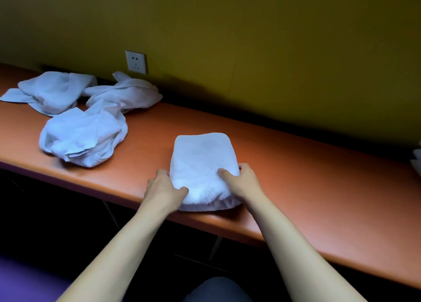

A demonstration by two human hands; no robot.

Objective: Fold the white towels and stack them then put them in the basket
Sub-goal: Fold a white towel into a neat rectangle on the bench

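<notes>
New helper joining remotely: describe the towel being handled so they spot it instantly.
On the orange counter under the yellow wall, look at the near edge. The folded towel sits between the left hand and right hand: a neat rectangle, unlike the crumpled towels farther left.

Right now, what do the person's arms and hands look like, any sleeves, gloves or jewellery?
Both forearms are bare up to the bottom edge of the picture, with no sleeve in view. The left hand and right hand wear no gloves. No watch, ring or bracelet shows on either wrist or on the visible fingers.

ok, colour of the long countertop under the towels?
Orange-red, smooth and plain: the long countertop under the folded white towel. Shows in the head view, the only one.
</notes>
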